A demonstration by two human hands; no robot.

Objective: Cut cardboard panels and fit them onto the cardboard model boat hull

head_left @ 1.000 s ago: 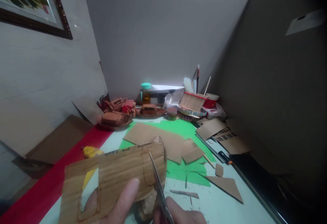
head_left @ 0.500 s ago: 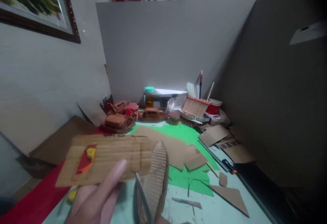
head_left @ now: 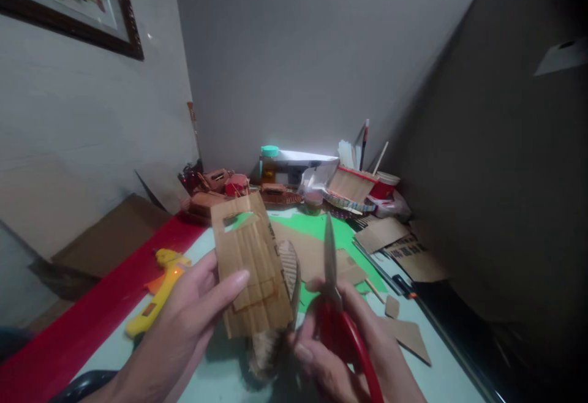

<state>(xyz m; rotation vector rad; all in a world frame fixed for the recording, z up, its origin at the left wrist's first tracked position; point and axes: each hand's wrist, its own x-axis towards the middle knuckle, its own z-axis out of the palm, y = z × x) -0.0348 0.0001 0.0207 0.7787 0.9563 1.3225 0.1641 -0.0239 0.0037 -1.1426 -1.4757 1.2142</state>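
My left hand (head_left: 190, 314) grips a brown cardboard piece (head_left: 250, 268) by its left edge, thumb across the front. The piece stands nearly upright, with a slot-like window cut near its top and a rectangle outlined lower down. In my right hand (head_left: 362, 335) are scissors (head_left: 331, 262) with red handles, blades pointing up and looking closed, a little right of the cardboard. Partly hidden behind the cardboard is a long corrugated cardboard boat hull (head_left: 290, 265). A yellow glue gun (head_left: 166, 290) lies left of my left hand.
Brown model boats (head_left: 275, 196), a jar with a turquoise lid (head_left: 269, 161) and a larger boat model (head_left: 351, 184) line the back. Cardboard scraps (head_left: 416, 338) and a utility knife (head_left: 407, 286) lie at right. Grey panels (head_left: 312, 66) wall in the table.
The cardboard has turned from lengthwise to nearly upright. My right hand has come into view with the scissors, which moved right and up. The glue gun is now largely uncovered.
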